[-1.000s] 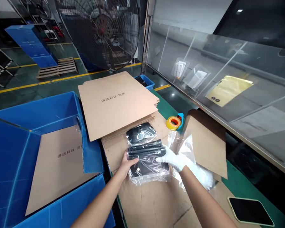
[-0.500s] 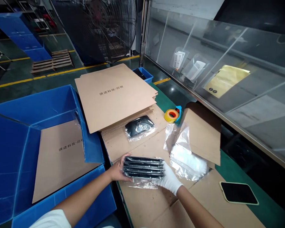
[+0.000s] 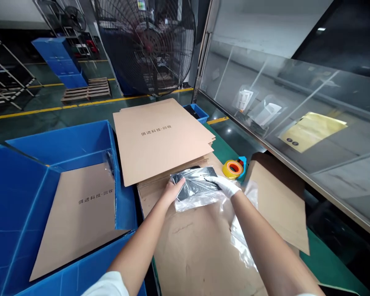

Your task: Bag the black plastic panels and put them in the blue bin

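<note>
Black flat panels in clear plastic bags (image 3: pixel 195 183) lie between my two hands on the cardboard-covered bench. My bare left hand (image 3: pixel 174 190) grips their left end, thumb on top. My right hand (image 3: pixel 224 186), in a white glove, holds the right end with its fingers stretched over the plastic. The top panel hides how many are beneath it. A dark edge shows just behind them, partly covered. Loose clear bags (image 3: pixel 241 238) lie under and beside my right forearm.
On the left stands a blue bin (image 3: pixel 123 209) with a printed cardboard sheet (image 3: pixel 86 218) inside. Cardboard sheets (image 3: pixel 160 144) are stacked behind my hands. Yellow tape (image 3: pixel 232 169) sits at the right, near a bent cardboard piece (image 3: pixel 277 205). A clear partition (image 3: pixel 311 94) borders the bench.
Both hands have carried the bagged panels forward, to where a single bagged panel lay. The stack has turned from edge-on to flat face up. The view has tilted up; the phone is out of sight.
</note>
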A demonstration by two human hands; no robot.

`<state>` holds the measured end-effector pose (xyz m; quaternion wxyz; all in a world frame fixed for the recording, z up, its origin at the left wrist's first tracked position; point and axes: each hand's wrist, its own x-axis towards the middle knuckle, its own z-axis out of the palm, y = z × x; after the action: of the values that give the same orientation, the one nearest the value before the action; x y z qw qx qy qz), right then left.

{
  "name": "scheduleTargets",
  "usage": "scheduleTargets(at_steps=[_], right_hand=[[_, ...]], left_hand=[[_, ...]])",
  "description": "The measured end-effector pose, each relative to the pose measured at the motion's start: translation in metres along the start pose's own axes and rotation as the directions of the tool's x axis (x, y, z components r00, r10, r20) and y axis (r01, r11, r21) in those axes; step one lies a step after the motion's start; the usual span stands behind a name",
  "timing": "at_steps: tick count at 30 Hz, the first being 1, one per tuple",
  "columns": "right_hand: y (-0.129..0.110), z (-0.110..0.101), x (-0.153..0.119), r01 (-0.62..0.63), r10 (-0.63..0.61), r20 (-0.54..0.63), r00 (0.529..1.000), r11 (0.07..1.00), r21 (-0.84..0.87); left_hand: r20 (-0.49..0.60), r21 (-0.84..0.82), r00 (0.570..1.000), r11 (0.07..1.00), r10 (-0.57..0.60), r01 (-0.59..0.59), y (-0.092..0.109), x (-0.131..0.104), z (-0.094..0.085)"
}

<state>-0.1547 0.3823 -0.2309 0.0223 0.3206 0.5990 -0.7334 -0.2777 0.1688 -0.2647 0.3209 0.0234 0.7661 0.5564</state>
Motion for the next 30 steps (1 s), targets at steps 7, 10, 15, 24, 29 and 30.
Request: scheduleTargets(at_steps=[7,10,15,24,29,30], right_hand=[[-0.004,-0.004,0.049,-0.025,0.029,0.117,0.993,0.999,-0.036],[-0.006,-0.003,0.055,-0.012,0.016,0.151,0.988,1.0,-0.029],[0.019,0.009,0.023,0.143,-0.148,0.185,0.971,0.989,0.042],[0.123,0.034,-0.082,-0.193,0.168,0.146,0.975,0.965,0.18],[0.129,0.056,-0.081,-0.325,0.288,0.155,0.945,0.877,0.353],[0.128,0.062,-0.084,-0.306,0.294,0.088,0.952,0.883,0.355]], left_hand=[[-0.162,-0.103,0.986,0.994,-0.049,0.032,-0.011,0.028,0.016],[-0.107,-0.243,0.993,0.97,-0.042,0.014,-0.022,0.021,0.019],[0.038,-0.544,0.996,0.838,0.078,-0.045,-0.052,-0.002,-0.004],[0.542,0.007,0.643,0.762,0.541,-0.647,-0.095,-0.041,-0.091],[0.559,-0.044,0.635,0.784,0.533,-0.619,-0.117,-0.05,-0.084],[0.55,-0.041,0.643,0.786,0.534,-0.617,-0.125,-0.056,-0.082]])
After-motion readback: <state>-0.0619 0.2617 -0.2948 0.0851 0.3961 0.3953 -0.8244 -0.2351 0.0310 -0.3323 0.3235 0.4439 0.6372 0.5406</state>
